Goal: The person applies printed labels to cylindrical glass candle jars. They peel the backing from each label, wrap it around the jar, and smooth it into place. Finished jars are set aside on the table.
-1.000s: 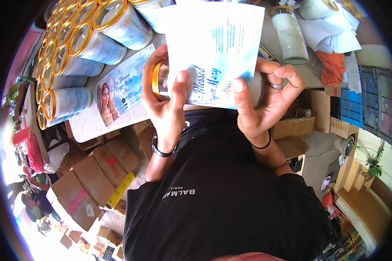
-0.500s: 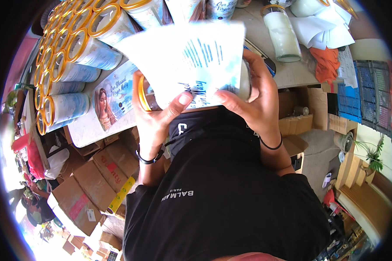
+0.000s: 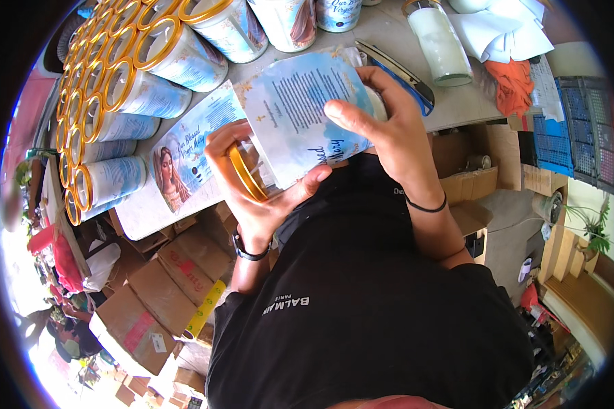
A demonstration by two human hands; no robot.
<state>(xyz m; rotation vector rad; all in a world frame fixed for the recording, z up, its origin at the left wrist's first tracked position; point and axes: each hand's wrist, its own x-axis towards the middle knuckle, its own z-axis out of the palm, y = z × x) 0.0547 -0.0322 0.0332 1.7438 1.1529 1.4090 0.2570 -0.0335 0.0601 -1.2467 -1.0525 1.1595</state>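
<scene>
Between both hands, above the table's near edge, lies a glass candle jar point(image 3: 258, 165) on its side, its gold rim toward the left. A blue and white printed label point(image 3: 297, 102) lies over the jar and hides most of it. My left hand point(image 3: 256, 204) wraps round the rim end, its thumb along the label's lower edge. At the base end my right hand point(image 3: 396, 140) grips the jar, thumb on the label and fingers behind. Another printed label sheet point(image 3: 201, 143) with a picture of a veiled figure rests on the table to the left.
Rows of labelled, gold-rimmed candle jars point(image 3: 184, 58) crowd the table's left and back. Behind my right hand are a slim dark tool point(image 3: 396, 71) with a blue part, an unlabelled white candle jar point(image 3: 440, 51), papers point(image 3: 501, 34) and orange cloth point(image 3: 510, 87). Cardboard boxes point(image 3: 160, 293) stand below left.
The label, raised and curled before, now lies flatter over the jar. My right thumb has moved up across it. The jar has tilted, its rim end lower, and my left hand has turned with it.
</scene>
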